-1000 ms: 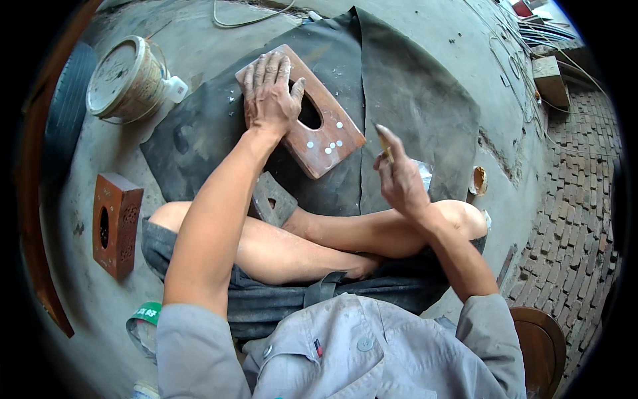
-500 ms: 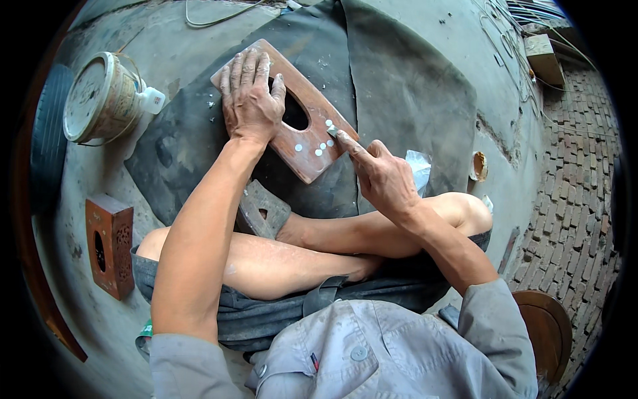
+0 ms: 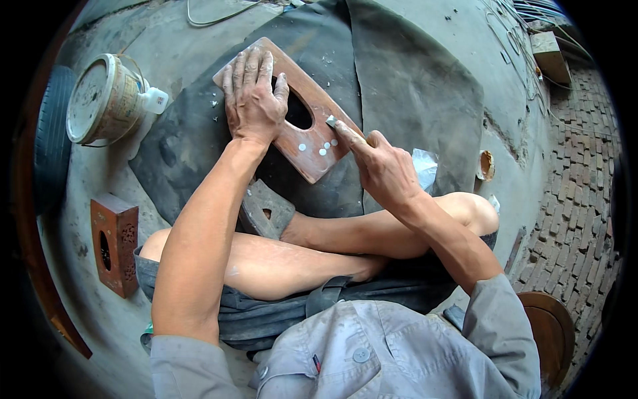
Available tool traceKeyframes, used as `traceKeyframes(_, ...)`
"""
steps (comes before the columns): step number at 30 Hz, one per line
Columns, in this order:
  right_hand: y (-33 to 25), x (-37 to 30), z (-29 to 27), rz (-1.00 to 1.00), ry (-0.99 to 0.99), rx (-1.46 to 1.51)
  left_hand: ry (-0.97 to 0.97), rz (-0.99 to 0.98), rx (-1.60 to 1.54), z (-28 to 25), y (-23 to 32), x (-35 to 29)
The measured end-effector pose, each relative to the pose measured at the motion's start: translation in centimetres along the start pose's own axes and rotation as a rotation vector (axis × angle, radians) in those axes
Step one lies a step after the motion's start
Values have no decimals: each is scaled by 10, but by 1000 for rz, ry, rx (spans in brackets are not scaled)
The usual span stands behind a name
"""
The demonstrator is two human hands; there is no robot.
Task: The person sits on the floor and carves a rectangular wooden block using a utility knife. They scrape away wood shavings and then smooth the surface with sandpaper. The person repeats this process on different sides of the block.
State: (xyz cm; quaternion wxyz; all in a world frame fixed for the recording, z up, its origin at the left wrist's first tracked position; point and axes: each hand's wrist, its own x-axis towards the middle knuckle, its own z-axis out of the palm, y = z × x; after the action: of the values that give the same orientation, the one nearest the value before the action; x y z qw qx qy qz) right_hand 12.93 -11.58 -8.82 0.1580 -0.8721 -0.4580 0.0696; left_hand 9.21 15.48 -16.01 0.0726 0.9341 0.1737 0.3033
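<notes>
A reddish-brown wooden tissue box (image 3: 307, 158) with an oval opening lies slanted in front of me, its top dusty and set with several small white round dots near the right end. My left hand (image 3: 254, 100) rests flat on its far left part, fingers stretched out and whitened with dust. In my right hand (image 3: 389, 166) is a small scraper (image 3: 331, 121), index finger laid along it. Its flat metal tip touches the box top between the opening and the right edge. The handle is mostly hidden by the fingers.
A dark rubber mat (image 3: 419, 86) lies under the box. To the left stand a lidded bucket (image 3: 90, 100), a tyre (image 3: 53, 139) and a second carved box (image 3: 116, 243). A clear plastic bag (image 3: 425, 166) lies right of my hand, near a small round container (image 3: 486, 165).
The scraper tip has moved slightly toward the far side, onto the place of the uppermost white dot, which no longer shows separately. My left hand stays flat on the box.
</notes>
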Motion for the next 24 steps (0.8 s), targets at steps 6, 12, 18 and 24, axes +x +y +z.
traceKeyframes(6,-3,-4,-3,17,-30,-1,-8,11,9,-2,-2,0)
traceKeyframes(12,-3,9,0,6,-4,-24,-22,27,1,-4,-2,1)
traceKeyframes(18,-7,0,-2,18,2,3,-34,19,2,-2,-1,1)
traceKeyframes(24,-7,-4,-3,11,-34,-4,-33,11,-14,-4,0,0)
